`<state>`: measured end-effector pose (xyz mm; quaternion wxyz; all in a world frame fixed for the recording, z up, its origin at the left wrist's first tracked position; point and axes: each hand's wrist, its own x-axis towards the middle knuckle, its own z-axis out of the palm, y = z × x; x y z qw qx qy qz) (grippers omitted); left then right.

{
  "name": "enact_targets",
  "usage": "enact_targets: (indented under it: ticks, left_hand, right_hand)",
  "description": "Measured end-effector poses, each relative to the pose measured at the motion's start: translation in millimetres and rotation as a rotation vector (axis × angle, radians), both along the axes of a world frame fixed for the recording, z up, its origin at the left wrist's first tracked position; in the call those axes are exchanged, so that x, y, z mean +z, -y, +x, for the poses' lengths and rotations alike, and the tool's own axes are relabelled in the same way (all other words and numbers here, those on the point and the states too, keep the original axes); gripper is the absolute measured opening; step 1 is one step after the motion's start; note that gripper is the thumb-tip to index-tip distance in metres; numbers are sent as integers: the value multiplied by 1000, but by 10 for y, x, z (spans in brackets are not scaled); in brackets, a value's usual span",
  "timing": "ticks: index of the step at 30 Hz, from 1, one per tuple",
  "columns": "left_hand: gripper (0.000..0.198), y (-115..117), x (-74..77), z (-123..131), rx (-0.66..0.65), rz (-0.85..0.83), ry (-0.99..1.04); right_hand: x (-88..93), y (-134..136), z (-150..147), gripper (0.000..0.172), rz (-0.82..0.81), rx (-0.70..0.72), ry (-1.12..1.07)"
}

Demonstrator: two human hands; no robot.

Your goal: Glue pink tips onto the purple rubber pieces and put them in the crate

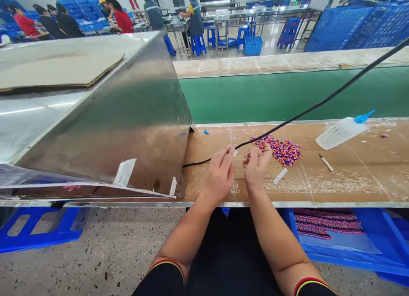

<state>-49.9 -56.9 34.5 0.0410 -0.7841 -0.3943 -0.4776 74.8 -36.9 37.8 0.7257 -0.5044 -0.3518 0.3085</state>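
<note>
My left hand (220, 173) pinches a thin black cord (306, 110), which runs from the steel housing's side across the cardboard-covered bench and rises to the upper right. My right hand (257, 165) sits just to its right with curled fingers close to the cord. Anything small in those fingers is hidden. Beyond my right hand lies a heap of small orange and purple pieces (281, 150). Further right are a white plastic squeeze bottle with a blue nozzle (341, 133) and a small craft knife (326, 162). A white strip (280, 175) lies near my right hand.
A large stainless steel housing (105, 117) stands to the left of my hands, and a green conveyor belt (287, 96) runs behind the bench. Below on the right, a blue crate (329, 240) holds strings of orange and purple pieces. Several co-workers sit among blue crates and stools far back.
</note>
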Motion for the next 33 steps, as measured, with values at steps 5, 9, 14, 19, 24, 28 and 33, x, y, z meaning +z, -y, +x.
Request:
enact_targets:
  ticks: [5, 9, 14, 19, 24, 28, 33]
  left_hand:
    - [46, -496, -23, 350, 45, -78, -222]
    - [46, -601, -39, 437, 69, -28, -162]
    - [53, -589, -61, 360, 107, 41, -88]
    - [66, -658, -31, 206, 151, 63, -93]
    - [66, -620, 82, 58, 238, 18, -106]
    - [42, -329, 47, -26, 220, 35, -21]
    - [29, 185, -262, -227, 103, -19, -34]
  right_hand:
    - [180, -105, 161, 47, 5, -13, 297]
    - [299, -131, 240, 49, 28, -51, 392]
    - [307, -113, 227, 53, 19, 5, 436]
    - [367, -138, 163, 52, 28, 51, 415]
    - [406, -215, 156, 50, 55, 181, 431]
    - [264, -292, 182, 54, -15, 369, 458]
    - [78, -394, 184, 43, -17, 413, 417]
